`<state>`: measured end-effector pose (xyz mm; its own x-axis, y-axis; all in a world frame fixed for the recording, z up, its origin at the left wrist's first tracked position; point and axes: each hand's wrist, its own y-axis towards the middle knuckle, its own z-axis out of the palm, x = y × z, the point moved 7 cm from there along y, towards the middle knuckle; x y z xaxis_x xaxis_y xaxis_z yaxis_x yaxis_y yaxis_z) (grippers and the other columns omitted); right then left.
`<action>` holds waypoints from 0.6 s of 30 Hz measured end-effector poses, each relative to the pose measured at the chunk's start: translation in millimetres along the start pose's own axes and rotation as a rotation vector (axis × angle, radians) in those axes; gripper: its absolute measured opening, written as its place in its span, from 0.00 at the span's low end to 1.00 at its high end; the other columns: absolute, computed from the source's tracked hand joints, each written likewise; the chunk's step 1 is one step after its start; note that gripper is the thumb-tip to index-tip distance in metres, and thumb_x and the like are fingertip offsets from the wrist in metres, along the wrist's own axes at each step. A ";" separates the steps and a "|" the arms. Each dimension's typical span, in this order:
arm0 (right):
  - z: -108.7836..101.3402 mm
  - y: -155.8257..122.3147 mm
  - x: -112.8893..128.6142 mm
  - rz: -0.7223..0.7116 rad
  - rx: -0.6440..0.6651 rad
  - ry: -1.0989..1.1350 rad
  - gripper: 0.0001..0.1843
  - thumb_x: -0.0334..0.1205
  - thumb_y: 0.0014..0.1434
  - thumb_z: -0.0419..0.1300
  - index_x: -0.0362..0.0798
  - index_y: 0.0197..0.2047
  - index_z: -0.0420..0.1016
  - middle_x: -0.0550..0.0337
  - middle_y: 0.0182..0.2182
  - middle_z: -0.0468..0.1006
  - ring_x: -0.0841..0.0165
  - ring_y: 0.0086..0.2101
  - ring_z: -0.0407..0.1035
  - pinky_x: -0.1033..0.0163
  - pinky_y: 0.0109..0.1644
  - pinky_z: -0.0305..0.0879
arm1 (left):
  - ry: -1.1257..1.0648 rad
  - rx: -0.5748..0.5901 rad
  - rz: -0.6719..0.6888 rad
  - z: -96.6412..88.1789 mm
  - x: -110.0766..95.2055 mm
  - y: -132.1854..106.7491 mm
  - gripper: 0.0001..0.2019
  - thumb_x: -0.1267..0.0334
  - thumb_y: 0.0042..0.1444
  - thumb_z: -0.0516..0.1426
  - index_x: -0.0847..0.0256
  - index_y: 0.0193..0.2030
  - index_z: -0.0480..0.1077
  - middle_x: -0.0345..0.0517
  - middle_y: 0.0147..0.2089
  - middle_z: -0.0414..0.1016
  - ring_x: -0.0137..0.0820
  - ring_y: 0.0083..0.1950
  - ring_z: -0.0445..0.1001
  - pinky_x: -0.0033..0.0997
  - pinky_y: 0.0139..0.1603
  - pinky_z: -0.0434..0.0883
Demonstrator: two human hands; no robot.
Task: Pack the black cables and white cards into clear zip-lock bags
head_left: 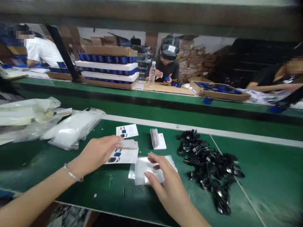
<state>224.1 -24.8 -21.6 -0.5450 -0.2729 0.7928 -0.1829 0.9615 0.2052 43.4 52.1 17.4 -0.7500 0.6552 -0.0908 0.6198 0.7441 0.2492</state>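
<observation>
My left hand (101, 150) is closed on a printed leaflet (127, 154), white with pictures of small devices, raised slightly above the green bench. To its right, my right hand (163, 176) hovers with thumb and fingers apart over a small stack of clear plastic bags (141, 171); whether the fingertips touch the bags I cannot tell. Behind the leaflet lies another printed card (127, 130). A set of folded booklets (155, 138) stands on edge beside a white sheet, just beyond my right hand.
Bundled black cables (208, 164) are heaped on the right. Plastic packs (75, 127) lie at left. Beyond a raised ledge (156, 93) stand a bottle (152, 74), stacked trays of blue items (109, 67) and an open box (217, 90); several people sit there. A carton (68, 216) sits below the bench.
</observation>
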 end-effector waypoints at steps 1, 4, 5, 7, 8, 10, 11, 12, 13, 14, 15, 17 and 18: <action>5.6 2.2 2.0 0.005 -0.022 -0.022 0.25 0.36 0.60 0.55 0.52 0.59 0.54 0.51 0.53 0.66 0.58 0.53 0.62 0.48 0.55 0.63 | -0.025 0.022 0.002 4.2 -3.4 -9.3 0.13 0.63 0.63 0.45 0.61 0.47 0.67 0.52 0.45 0.78 0.40 0.41 0.78 0.36 0.35 0.73; 22.8 8.1 8.8 0.015 -0.039 -0.071 0.36 0.34 0.55 0.60 0.48 0.63 0.47 0.46 0.57 0.60 0.55 0.57 0.57 0.47 0.58 0.60 | -0.090 0.060 -0.018 12.8 -9.0 -29.7 0.12 0.65 0.62 0.46 0.57 0.47 0.67 0.46 0.43 0.79 0.37 0.41 0.78 0.33 0.36 0.72; 27.4 9.9 11.2 0.015 -0.030 -0.091 0.39 0.32 0.54 0.62 0.48 0.64 0.46 0.45 0.58 0.59 0.55 0.58 0.55 0.46 0.59 0.58 | -0.112 0.061 -0.035 13.8 -8.3 -32.8 0.12 0.65 0.62 0.46 0.57 0.47 0.68 0.45 0.42 0.78 0.37 0.41 0.78 0.32 0.36 0.72; 34.0 13.0 15.0 0.015 0.018 -0.099 0.44 0.30 0.52 0.63 0.47 0.65 0.43 0.45 0.60 0.57 0.55 0.59 0.53 0.47 0.61 0.55 | -0.141 0.048 -0.072 12.5 -4.2 -34.2 0.12 0.64 0.62 0.45 0.58 0.47 0.68 0.46 0.43 0.78 0.37 0.41 0.77 0.32 0.37 0.72; 35.8 14.2 16.1 0.016 0.056 -0.079 0.45 0.31 0.52 0.64 0.48 0.66 0.41 0.45 0.60 0.57 0.56 0.59 0.52 0.48 0.61 0.55 | -0.149 0.041 -0.086 10.8 -2.0 -33.4 0.13 0.63 0.62 0.45 0.59 0.47 0.67 0.46 0.44 0.78 0.37 0.41 0.77 0.32 0.37 0.71; 36.9 15.3 16.8 0.018 0.152 -0.012 0.50 0.38 0.50 0.67 0.50 0.67 0.38 0.47 0.61 0.56 0.57 0.60 0.52 0.50 0.61 0.55 | -0.169 0.037 -0.098 7.0 1.3 -31.4 0.13 0.62 0.63 0.45 0.59 0.47 0.67 0.46 0.44 0.78 0.35 0.40 0.77 0.30 0.37 0.71; 37.0 15.1 16.8 0.014 0.207 0.021 0.55 0.42 0.48 0.68 0.51 0.67 0.35 0.47 0.62 0.55 0.57 0.60 0.52 0.50 0.61 0.55 | -0.184 0.038 -0.097 5.5 1.9 -30.6 0.12 0.62 0.63 0.45 0.59 0.47 0.67 0.45 0.43 0.78 0.34 0.40 0.77 0.29 0.37 0.71; 37.2 14.5 17.0 0.003 0.260 0.045 0.60 0.45 0.45 0.70 0.53 0.68 0.31 0.48 0.63 0.52 0.56 0.61 0.50 0.49 0.61 0.54 | -0.200 0.042 -0.094 4.4 1.7 -30.3 0.12 0.62 0.63 0.46 0.58 0.46 0.68 0.43 0.43 0.78 0.33 0.39 0.77 0.28 0.37 0.70; 37.4 13.7 17.4 -0.017 0.306 0.060 0.64 0.46 0.42 0.71 0.55 0.68 0.28 0.49 0.65 0.49 0.55 0.62 0.48 0.49 0.61 0.53 | -0.216 0.045 -0.088 3.7 0.8 -30.3 0.12 0.62 0.63 0.46 0.58 0.46 0.68 0.42 0.42 0.78 0.33 0.39 0.77 0.28 0.37 0.70; 37.8 12.9 18.3 -0.044 0.335 0.065 0.68 0.45 0.40 0.72 0.56 0.67 0.24 0.50 0.66 0.46 0.55 0.62 0.46 0.48 0.62 0.52 | -0.229 0.048 -0.081 3.2 -0.6 -30.6 0.12 0.62 0.62 0.46 0.57 0.45 0.69 0.42 0.41 0.78 0.32 0.38 0.77 0.27 0.38 0.70; 38.3 12.5 19.5 -0.075 0.345 0.063 0.68 0.43 0.40 0.72 0.58 0.67 0.22 0.51 0.66 0.44 0.54 0.63 0.45 0.47 0.61 0.52 | -0.243 0.052 -0.073 2.8 -2.6 -31.1 0.11 0.63 0.62 0.47 0.57 0.45 0.69 0.41 0.41 0.78 0.32 0.39 0.77 0.27 0.38 0.70; 39.8 12.7 22.7 -0.128 0.308 0.054 0.59 0.34 0.48 0.68 0.58 0.68 0.26 0.52 0.65 0.49 0.57 0.61 0.51 0.49 0.60 0.55 | -0.286 0.073 -0.049 1.9 -8.2 -32.8 0.11 0.64 0.61 0.48 0.56 0.44 0.70 0.41 0.40 0.78 0.32 0.39 0.77 0.26 0.38 0.69; 40.6 13.2 24.0 -0.135 0.267 0.054 0.51 0.30 0.53 0.63 0.57 0.68 0.33 0.52 0.62 0.58 0.59 0.57 0.58 0.51 0.57 0.59 | -0.315 0.092 -0.030 1.1 -11.8 -34.3 0.12 0.65 0.61 0.48 0.55 0.44 0.71 0.41 0.39 0.78 0.32 0.38 0.76 0.26 0.37 0.69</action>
<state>175.4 -20.0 -23.1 -0.4577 -0.3886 0.7997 -0.4632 0.8719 0.1585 31.2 18.9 8.9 -0.6687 0.6303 -0.3944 0.6277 0.7629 0.1548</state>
